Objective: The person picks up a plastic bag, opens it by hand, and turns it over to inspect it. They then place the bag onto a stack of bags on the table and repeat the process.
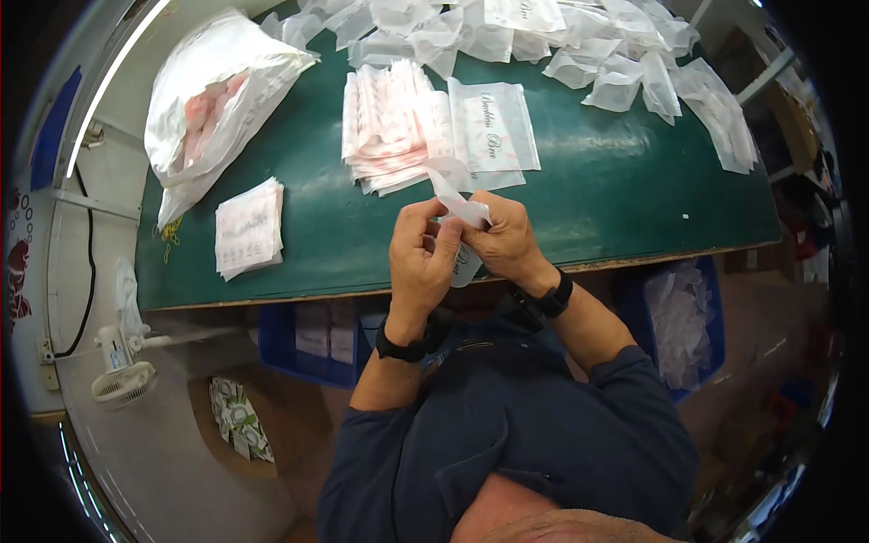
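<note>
Green tabletop [615, 181] across the workroom, white fan [124, 384] low on the left. Along the far edge: broad, loose spread of translucent pouches [507, 27]. Mid-tabletop: thick, uneven stack of pink-printed pouches [385, 127], flat script-printed pouches [502, 127] just beside on the right.

Near edge of the tabletop, in front of that stack: one pale pouch [453, 195], bent and curled, between left grip [425, 251] and right grip [501, 237]. Left grip: pinching the pouch, thumb against fingers. Right grip: pinching too, just beside the left, fingers mostly hidden. Cannot tell about anything inside.

Progress, by judgement: looks mid-run. In hand, one pouch, not yet set down. Probably left to handle: the thick stack and the flat ones beside. Possibly done: small squared stack [249, 231] alone on the left, or the far spread; cannot tell which from one view.

Also far left: open white sack [272, 68], pinkish contents [206, 118]. Below, right: blue bin [717, 317] of translucent bags [681, 326].
</note>
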### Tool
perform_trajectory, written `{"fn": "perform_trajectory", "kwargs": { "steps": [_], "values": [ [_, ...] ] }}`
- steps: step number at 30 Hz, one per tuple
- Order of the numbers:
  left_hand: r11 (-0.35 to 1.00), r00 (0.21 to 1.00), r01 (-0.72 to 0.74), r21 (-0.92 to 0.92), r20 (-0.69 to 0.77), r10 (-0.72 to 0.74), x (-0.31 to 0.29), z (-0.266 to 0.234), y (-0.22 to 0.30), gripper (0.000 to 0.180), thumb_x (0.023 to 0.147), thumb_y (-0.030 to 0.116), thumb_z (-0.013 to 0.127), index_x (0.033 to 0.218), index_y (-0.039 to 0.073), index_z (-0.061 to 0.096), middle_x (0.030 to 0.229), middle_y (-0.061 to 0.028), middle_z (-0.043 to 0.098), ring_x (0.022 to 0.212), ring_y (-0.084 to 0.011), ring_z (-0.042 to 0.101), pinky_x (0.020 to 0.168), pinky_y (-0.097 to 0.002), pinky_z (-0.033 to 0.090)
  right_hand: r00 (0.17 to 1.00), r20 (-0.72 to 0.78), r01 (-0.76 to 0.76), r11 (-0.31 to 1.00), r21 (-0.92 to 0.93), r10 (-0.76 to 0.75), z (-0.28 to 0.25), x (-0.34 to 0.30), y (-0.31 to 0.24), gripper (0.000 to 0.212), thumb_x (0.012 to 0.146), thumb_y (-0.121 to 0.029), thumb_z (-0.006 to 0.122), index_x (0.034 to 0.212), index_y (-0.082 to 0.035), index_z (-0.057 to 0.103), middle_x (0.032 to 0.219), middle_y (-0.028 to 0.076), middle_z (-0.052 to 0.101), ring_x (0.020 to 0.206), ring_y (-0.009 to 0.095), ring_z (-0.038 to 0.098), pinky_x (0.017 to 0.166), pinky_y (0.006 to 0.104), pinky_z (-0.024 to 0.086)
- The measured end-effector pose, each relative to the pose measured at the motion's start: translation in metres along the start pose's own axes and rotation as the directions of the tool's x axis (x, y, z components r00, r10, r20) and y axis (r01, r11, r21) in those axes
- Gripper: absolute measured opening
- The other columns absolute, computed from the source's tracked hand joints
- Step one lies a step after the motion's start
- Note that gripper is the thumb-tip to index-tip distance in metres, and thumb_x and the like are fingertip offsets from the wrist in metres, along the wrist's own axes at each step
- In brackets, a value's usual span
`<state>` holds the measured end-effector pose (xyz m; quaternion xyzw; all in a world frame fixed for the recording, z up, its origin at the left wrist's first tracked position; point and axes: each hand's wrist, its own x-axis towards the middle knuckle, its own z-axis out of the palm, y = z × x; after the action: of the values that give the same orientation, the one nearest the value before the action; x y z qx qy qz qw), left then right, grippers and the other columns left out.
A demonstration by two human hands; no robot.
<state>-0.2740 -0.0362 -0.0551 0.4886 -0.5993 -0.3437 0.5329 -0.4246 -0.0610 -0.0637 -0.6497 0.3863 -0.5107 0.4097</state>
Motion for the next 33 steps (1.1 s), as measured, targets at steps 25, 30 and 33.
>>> {"fn": "perform_trajectory", "kwargs": {
  "steps": [25, 30, 33],
  "values": [
    [0.856, 0.969, 0.247, -0.455, 0.097, -0.228, -0.019, -0.016, -0.019, 0.026, 0.095, 0.025, 0.073, 0.099, -0.001, 0.071, 0.083, 0.0022, 0.068, 0.072, -0.0048, 0.056, 0.064, -0.0203, 0.046, 0.932, 0.272, -0.322, 0.889, 0.325, 0.238, -0.006, -0.014, 0.005, 0.024, 0.099, -0.022, 0.068, 0.108, 0.000, 0.070, 0.090, 0.000, 0.069, 0.081, 0.007, 0.060, 0.071, 0.0243, 0.051],
    [0.804, 0.944, 0.329, -0.496, 0.152, -0.293, -0.017, -0.018, -0.024, 0.032, 0.093, 0.030, 0.075, 0.102, -0.001, 0.070, 0.082, 0.0013, 0.067, 0.073, -0.0055, 0.055, 0.065, -0.0215, 0.045, 0.906, 0.292, -0.399, 0.851, 0.342, 0.307, -0.005, -0.014, 0.001, 0.023, 0.097, -0.021, 0.070, 0.105, 0.001, 0.070, 0.091, 0.000, 0.070, 0.081, 0.008, 0.060, 0.071, 0.0246, 0.051],
    [0.963, 0.984, 0.142, -0.231, -0.073, -0.162, -0.010, -0.015, -0.024, 0.036, 0.092, 0.031, 0.077, 0.108, -0.001, 0.068, 0.088, -0.0011, 0.065, 0.076, -0.0071, 0.054, 0.067, -0.0227, 0.045, 0.954, 0.143, -0.296, 0.903, 0.310, 0.263, -0.004, -0.013, 0.002, 0.023, 0.096, -0.021, 0.071, 0.104, 0.001, 0.071, 0.091, 0.000, 0.070, 0.080, 0.007, 0.060, 0.069, 0.0246, 0.051]
  ]
}}
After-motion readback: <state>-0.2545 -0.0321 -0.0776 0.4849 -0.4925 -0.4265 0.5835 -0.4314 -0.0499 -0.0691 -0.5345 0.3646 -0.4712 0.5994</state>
